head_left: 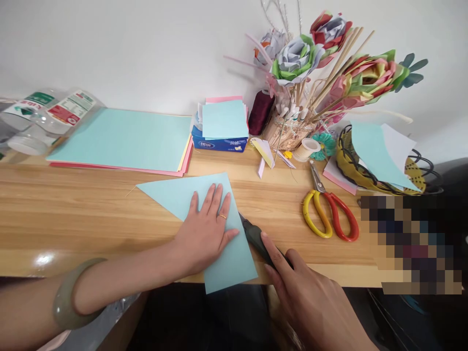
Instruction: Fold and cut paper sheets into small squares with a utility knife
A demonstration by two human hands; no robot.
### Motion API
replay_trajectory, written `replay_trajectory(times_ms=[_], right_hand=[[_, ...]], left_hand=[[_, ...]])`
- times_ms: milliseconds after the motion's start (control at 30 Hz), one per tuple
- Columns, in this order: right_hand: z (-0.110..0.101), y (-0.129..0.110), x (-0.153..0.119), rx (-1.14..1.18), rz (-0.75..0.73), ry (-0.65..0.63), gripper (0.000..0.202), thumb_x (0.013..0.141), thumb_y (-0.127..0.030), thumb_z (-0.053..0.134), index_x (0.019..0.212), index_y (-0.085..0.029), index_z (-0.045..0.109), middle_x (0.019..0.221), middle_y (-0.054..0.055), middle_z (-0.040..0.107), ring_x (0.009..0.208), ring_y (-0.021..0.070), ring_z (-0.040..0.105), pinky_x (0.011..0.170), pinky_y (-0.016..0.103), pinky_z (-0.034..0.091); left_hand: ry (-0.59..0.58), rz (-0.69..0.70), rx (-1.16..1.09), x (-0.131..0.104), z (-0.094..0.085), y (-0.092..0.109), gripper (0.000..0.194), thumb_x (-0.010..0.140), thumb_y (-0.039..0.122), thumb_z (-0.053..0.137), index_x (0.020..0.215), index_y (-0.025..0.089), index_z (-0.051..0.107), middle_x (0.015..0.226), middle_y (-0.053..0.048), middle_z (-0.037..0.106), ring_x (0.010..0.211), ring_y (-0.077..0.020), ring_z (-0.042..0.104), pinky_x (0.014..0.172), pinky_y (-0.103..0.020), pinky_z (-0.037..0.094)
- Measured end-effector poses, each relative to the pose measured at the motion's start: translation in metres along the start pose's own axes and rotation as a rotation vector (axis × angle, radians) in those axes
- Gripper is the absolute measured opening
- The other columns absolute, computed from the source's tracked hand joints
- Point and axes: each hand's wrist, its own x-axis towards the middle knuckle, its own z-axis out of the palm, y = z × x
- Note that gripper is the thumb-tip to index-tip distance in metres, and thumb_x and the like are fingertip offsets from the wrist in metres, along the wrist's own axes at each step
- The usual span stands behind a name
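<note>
A sheet of light blue paper (234, 258), folded into a triangle, lies on the wooden table with its lower corner past the front edge. My left hand (204, 229) presses flat on it, fingers spread, a ring on one finger and a bangle on the wrist. In my right hand (303, 287) is a dark-handled utility knife (258, 239), its handle wrapped by the fingers. The knife's tip meets the right edge of the paper; whether the blade is inside the fold I cannot tell.
Scissors (325, 209) with yellow and red handles lie to the right. A stack of coloured paper (124, 139) and a tissue pack (219, 143) stand behind. Paper flowers (298, 58) rise from a holder (285, 131); a yellow basket (345, 168) sits at right, plastic bottles (40, 117) at left.
</note>
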Motion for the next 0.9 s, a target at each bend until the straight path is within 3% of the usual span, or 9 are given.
replay_trajectory(times_ms=[900], right_hand=[[0.017, 0.016, 0.054, -0.015, -0.016, -0.024, 0.042, 0.098, -0.026, 0.022, 0.128, -0.015, 0.050, 0.069, -0.001, 0.058, 0.039, 0.0140, 0.056, 0.031, 0.027, 0.032]], left_hand=[[0.115, 0.044, 0.016, 0.003, 0.002, 0.002, 0.071, 0.091, 0.049, 0.043, 0.140, -0.002, 0.034, 0.147, -0.030, 0.022, 0.138, -0.0425, 0.019, 0.102, -0.067, 0.027]])
